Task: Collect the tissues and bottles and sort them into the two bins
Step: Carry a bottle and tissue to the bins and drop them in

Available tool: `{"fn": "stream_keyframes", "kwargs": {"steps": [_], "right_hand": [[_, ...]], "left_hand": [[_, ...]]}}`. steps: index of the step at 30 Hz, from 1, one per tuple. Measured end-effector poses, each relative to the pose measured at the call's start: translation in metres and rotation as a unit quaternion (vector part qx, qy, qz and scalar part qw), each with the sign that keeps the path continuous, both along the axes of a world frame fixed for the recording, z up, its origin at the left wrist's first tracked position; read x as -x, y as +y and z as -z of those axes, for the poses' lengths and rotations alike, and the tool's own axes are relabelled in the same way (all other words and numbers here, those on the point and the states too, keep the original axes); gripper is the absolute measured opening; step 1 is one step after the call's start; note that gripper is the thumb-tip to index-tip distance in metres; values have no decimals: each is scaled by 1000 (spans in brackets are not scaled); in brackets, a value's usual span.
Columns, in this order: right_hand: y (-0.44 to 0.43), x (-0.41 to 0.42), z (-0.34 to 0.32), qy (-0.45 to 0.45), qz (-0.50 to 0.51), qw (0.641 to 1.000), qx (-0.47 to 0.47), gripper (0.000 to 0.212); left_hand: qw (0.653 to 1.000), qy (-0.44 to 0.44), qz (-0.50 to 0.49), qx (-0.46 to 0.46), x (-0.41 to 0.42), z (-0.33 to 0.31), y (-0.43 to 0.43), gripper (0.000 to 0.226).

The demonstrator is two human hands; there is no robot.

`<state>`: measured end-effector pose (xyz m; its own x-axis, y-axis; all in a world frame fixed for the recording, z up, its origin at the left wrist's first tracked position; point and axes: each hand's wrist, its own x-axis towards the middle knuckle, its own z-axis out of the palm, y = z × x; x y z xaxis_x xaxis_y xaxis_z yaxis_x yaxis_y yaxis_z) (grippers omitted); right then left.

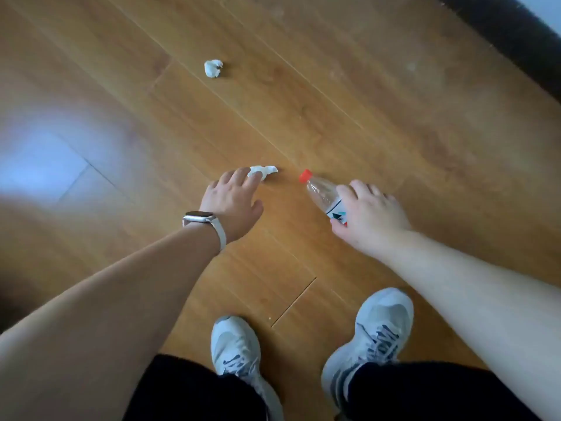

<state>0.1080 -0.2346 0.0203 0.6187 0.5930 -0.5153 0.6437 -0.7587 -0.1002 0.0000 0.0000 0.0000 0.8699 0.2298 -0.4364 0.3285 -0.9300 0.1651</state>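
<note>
A crumpled white tissue [267,170] lies on the wooden floor [349,95] in the middle of the view. My left hand [232,199], with a watch on its wrist, reaches down and its fingertips touch the tissue's near end. A clear plastic bottle [323,194] with a red cap points up and to the left, and my right hand [368,215] grips its labelled body. A second crumpled tissue [213,68] lies farther off, up and to the left of both hands. Neither bin is in view.
My two grey sneakers [235,349] [378,335] stand on the floor below the hands. A dark skirting strip [516,34] runs along the top right corner. A bright glare patch [45,165] lies on the floor at left.
</note>
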Motion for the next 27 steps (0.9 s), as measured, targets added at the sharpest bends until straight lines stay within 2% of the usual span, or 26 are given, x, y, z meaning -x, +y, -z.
{"fn": "stream_keyframes", "kwargs": {"steps": [5,9,13,17,21,27], "right_hand": [[15,-7,54,27,20,999,12,66],[22,-11,79,48,44,997,34,64],[29,-15,85,65,73,994,45,61],[31,-18,81,69,68,994,41,60],[32,-27,55,84,81,993,19,61],[19,-29,-44,97,137,986,11,64]], "left_hand": [[997,-7,-79,12,-18,58,8,50],[991,-11,-128,27,-27,84,14,47],[990,-1,-138,28,-31,93,12,45],[987,2,-153,42,-34,88,12,29],[980,-13,-180,81,-28,61,10,24],[967,-47,-215,126,-12,-47,-4,23]]}}
